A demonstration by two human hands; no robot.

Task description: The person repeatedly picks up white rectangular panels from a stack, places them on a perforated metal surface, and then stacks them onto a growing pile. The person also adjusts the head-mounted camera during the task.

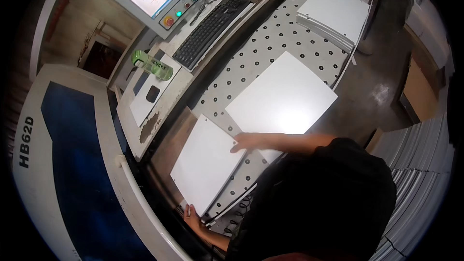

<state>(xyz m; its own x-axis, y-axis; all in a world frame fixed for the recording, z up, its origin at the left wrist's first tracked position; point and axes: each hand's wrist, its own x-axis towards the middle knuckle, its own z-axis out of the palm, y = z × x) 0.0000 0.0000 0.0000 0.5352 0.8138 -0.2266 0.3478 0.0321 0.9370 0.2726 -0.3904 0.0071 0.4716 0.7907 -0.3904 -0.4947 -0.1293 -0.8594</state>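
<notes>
A white rectangular panel (205,166) with small dark holes near its corners lies at the front left of a table dotted with black round studs. My right hand (245,141) reaches across and grips its right edge near a corner, fingers on the top face. At the panel's near left corner, my left hand (192,218) holds the edge; part of its grip is hidden under the board. Just beyond my right forearm rests a larger, glossy white panel (285,94) without visible holes. A stack of white panels (334,12) stands at the table's far end.
Along the left side runs a machine ledge with a green bottle (153,65), a black keyboard (212,31) and a monitor with buttons (162,0). A white and blue machine housing (72,140) stands at left. Stacked boards (420,188) are at right.
</notes>
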